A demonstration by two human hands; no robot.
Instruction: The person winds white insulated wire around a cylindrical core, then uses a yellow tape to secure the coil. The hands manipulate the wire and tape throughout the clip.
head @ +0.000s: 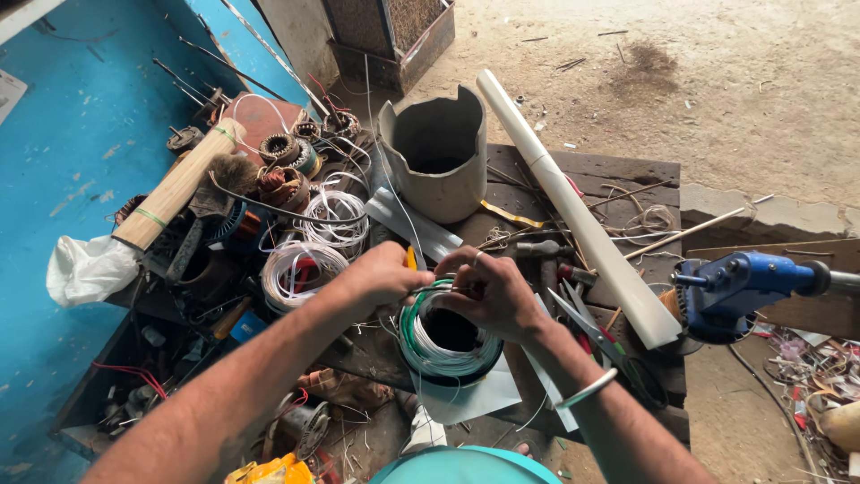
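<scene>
Both hands grip a round coil [445, 351] of green-and-white wire.

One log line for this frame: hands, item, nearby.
left hand: on coil rim | right hand: on coil rim | coil: green-white wire, on bench | scissors: right of it

Daylight, bright, even; source toward upper right of frame, where sandy floor [717, 81] nearly washes out. Soft shadows only, deepest under cluttered workbench [618, 179] at lower left. No hard glare. Centre sharp. Wide-angle bending at edges; forearms at bottom stretched, slightly soft.
</scene>
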